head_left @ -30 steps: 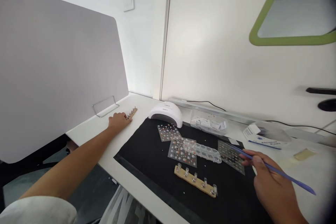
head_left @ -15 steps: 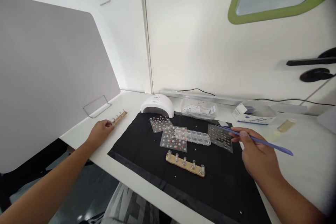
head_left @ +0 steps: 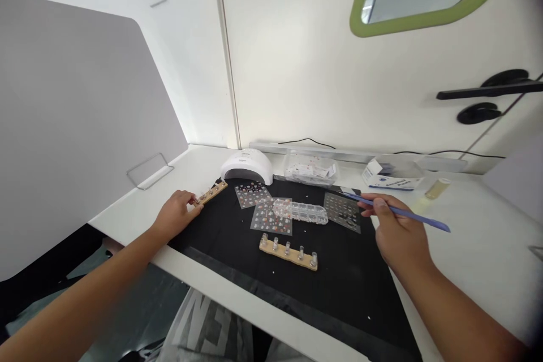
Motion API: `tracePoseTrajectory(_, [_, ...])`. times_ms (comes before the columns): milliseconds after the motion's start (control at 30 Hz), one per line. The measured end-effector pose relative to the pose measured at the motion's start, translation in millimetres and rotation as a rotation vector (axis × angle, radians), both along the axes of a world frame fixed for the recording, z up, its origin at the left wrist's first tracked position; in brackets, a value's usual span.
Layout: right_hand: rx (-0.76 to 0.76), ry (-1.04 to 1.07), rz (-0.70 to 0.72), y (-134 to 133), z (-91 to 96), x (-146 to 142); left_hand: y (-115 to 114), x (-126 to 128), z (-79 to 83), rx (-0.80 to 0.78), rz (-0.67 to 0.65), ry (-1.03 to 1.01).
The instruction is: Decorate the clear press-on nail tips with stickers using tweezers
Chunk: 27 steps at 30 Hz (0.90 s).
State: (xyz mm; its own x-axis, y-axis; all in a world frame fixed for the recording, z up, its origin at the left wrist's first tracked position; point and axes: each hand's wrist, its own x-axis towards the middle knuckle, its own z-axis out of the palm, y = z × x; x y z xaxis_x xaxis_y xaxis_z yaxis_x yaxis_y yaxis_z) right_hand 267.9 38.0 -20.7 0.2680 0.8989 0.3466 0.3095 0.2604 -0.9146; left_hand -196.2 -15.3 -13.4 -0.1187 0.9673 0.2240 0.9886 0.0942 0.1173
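Observation:
My left hand (head_left: 175, 215) is closed on one end of a wooden nail-tip stand (head_left: 215, 191). Clear pegs stand in a row along that strip, which is tilted over the left edge of the black mat. In my right hand (head_left: 396, 232) is a pair of blue-purple tweezers (head_left: 418, 218), pinched near the middle, tips pointing left above a dark sticker sheet (head_left: 343, 212). A second wooden nail-tip stand (head_left: 288, 253) with clear tips on its pegs lies on the mat between my hands. Behind it, a clear compartment case (head_left: 311, 213) overlaps a sticker sheet (head_left: 266, 216).
A white nail lamp (head_left: 248, 165) stands at the back, with another sticker sheet (head_left: 250, 194) before it. Further right are a clear plastic box (head_left: 311, 172), an alcohol pad box (head_left: 390, 178) and a yellowish bottle (head_left: 438, 188). Small white bits dot the black mat (head_left: 339, 294).
My left hand has brought its wooden stand rightwards from the white tabletop to the mat's edge. My right hand keeps the tweezers in nearly the same place. The view has shifted slightly right.

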Motion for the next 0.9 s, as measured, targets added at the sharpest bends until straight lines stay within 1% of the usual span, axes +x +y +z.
tracePoseTrajectory(133, [0.013, 0.005, 0.016, 2.3, -2.7, -0.4, 10.8, 7.2, 0.7, -0.002, -0.033, 0.039])
tracePoseTrajectory(233, [0.017, 0.005, 0.036, 4.1, -5.3, -0.3, 23.4, 14.1, 1.9, -0.015, -0.047, 0.044])
tracePoseTrajectory(333, [0.033, 0.012, 0.055, 6.0, -7.8, 1.0, 40.2, 23.1, 2.7, -0.030, -0.060, 0.033])
tracePoseTrajectory(533, [0.051, 0.032, 0.078, 8.0, -12.1, 2.9, 80.8, 44.1, 1.4, -0.098, -0.064, -0.023])
tracePoseTrajectory(700, [0.046, 0.073, 0.089, 8.5, -15.8, 2.9, 105.7, 55.5, -4.3, -0.147, -0.014, -0.096])
tracePoseTrajectory(800, [0.038, 0.102, 0.094, 9.0, -17.2, 2.8, 111.1, 57.3, -7.5, -0.147, 0.039, -0.121])
tracePoseTrajectory(900, [0.036, 0.144, 0.095, 9.9, -18.8, 1.6, 111.0, 56.0, -9.2, -0.130, 0.098, -0.140])
